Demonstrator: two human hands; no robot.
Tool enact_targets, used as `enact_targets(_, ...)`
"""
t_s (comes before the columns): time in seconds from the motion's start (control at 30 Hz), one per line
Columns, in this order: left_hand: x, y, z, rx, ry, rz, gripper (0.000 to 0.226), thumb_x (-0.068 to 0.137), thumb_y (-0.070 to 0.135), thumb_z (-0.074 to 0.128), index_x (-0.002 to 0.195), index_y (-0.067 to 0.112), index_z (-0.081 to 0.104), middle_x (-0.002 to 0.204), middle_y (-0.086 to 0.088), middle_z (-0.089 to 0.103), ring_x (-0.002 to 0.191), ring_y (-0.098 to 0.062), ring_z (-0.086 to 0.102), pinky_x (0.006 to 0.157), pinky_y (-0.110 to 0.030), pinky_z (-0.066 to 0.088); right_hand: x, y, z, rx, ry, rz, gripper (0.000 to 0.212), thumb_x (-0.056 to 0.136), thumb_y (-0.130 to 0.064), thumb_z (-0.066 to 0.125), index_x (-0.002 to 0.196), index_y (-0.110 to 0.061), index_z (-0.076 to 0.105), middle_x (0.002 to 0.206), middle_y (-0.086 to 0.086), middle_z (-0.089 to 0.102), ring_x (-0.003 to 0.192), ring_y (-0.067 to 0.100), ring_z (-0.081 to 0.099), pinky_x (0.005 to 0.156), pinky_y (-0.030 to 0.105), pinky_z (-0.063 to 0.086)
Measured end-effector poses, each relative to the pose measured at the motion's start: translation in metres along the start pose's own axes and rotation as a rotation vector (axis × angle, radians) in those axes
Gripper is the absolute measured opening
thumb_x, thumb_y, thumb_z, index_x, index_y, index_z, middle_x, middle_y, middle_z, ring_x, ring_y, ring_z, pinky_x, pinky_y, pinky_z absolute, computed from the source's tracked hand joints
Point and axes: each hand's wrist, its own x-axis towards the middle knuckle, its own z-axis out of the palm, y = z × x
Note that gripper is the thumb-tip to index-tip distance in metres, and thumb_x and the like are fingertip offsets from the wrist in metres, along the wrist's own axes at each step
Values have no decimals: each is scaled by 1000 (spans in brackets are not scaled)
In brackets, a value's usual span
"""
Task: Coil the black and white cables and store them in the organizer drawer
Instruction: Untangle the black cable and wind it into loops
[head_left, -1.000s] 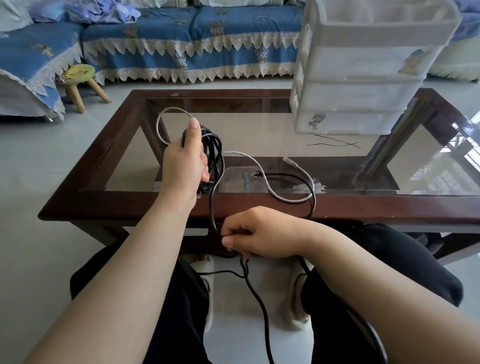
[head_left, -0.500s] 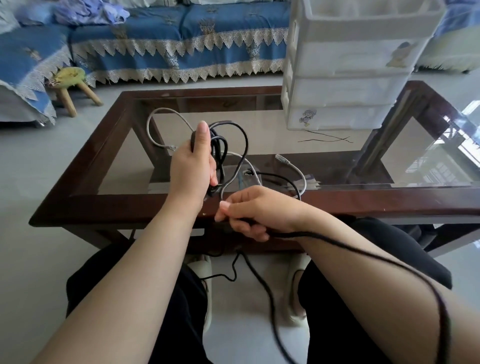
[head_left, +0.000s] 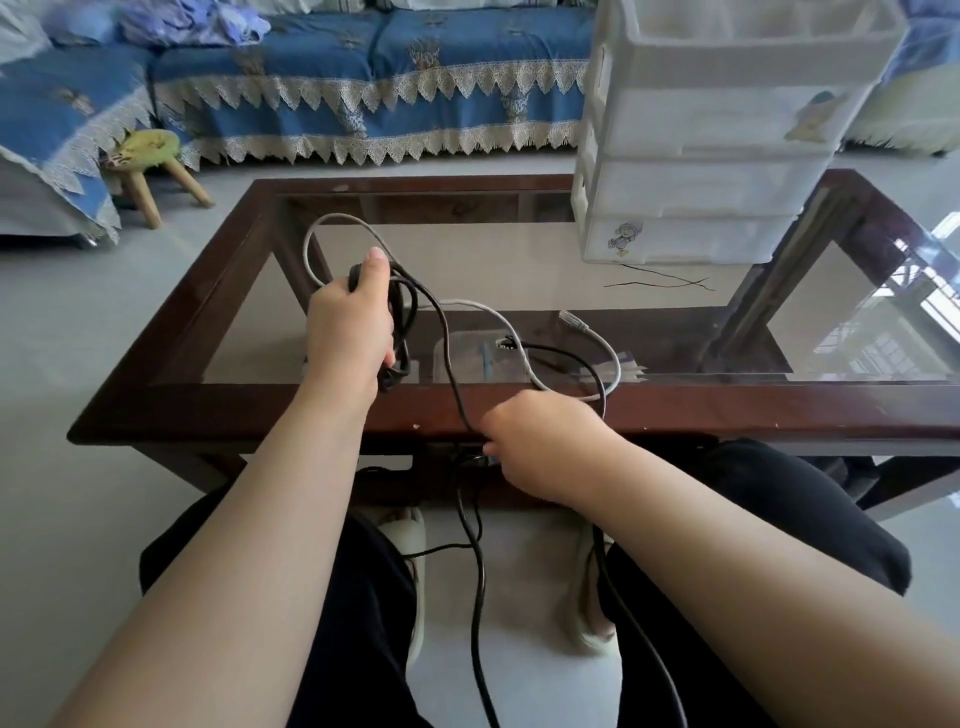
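R hand (head_left: 540, 447) has dropped below the tabletop's (head_left: 727, 410) near edge, fingers clamped on black cable (head_left: 470, 525); L hand (head_left: 353, 332) grips coil (head_left: 402, 322). Next loop coming; white cable (head_left: 524, 358) untouched.

Blue lace-trimmed sofa (head_left: 332, 78), small wooden stool (head_left: 148, 161), glass-topped coffee table (head_left: 218, 291) on pale floor (head_left: 52, 364).

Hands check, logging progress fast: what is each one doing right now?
Left hand: holds the coiled black cable.
Right hand: fingers curled on the loose black cable run at the table edge.
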Motion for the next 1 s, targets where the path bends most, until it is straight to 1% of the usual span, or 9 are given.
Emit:
enact_targets(0.1,-3,0,1,-100,-175,-109,49,97,47,46,60,18,33,45,2,29,37,-13,25,42,-23,24,-3,-7,2,35,-133,-137,22,96,-30,48,100,-15,63,100,6,61,89,27,57,66,31,41)
enact_targets(0.2,-10,-1,4,-89,-342,-26,47,99,46,44,62,19,33,47,-1,27,40,-14,25,42,-25,25,-1,-2,-9,323,-273,-302,21,94,-31,53,94,-21,72,86,0,66,77,17,57,69,28,44)
enact_targets(0.27,-15,-1,5,-70,-410,37,47,100,45,43,62,19,33,46,-1,28,38,-13,27,42,-25,28,1,5,-18,602,-358,-346,21,95,-29,54,91,-22,73,66,0,59,56,16,49,57,27,44)
enact_targets(0.33,-17,-1,6,-85,-459,52,48,100,46,42,62,18,33,42,2,31,36,-13,30,42,-24,31,4,13,-23,841,-460,-355,23,97,-23,51,94,-15,72,53,-2,43,42,11,34,40,20,30)
enact_targets(0.4,-17,-1,7,-100,-489,60,49,100,47,42,61,18,35,40,3,34,36,-13,33,44,-24,35,8,19,-24,990,-553,-398,26,99,-20,47,99,-9,70,53,-1,34,40,10,25,36,18,19)
enact_targets(0.5,-20,-2,10,-94,-534,99,51,99,48,42,59,17,38,42,0,40,40,-16,40,49,-26,40,14,24,-24,1125,-585,-455,28,101,-19,43,96,-10,69,50,-3,30,36,9,23,34,16,18)
enact_targets(0.77,-29,-9,18,-87,-574,-39,54,97,52,44,57,16,39,42,1,34,38,-12,33,44,-24,31,14,26,-21,1490,-443,-378,33,98,-24,42,87,-3,66,46,-3,31,32,5,25,35,18,15)
enact_targets(0.87,-28,-13,19,-105,-612,-205,57,92,60,47,52,18,41,44,-1,34,33,-16,34,40,-22,29,15,24,-23,1409,-275,-329,38,102,-23,36,82,-3,61,44,-2,36,32,7,27,34,19,17)
enact_targets(1.0,-30,-15,19,-185,-654,-395,57,90,60,51,52,17,46,46,-1,38,38,-14,37,43,-19,34,16,17,-26,1306,-26,-208,41,105,-19,29,79,0,54,45,3,53,42,15,50,42,19,42)
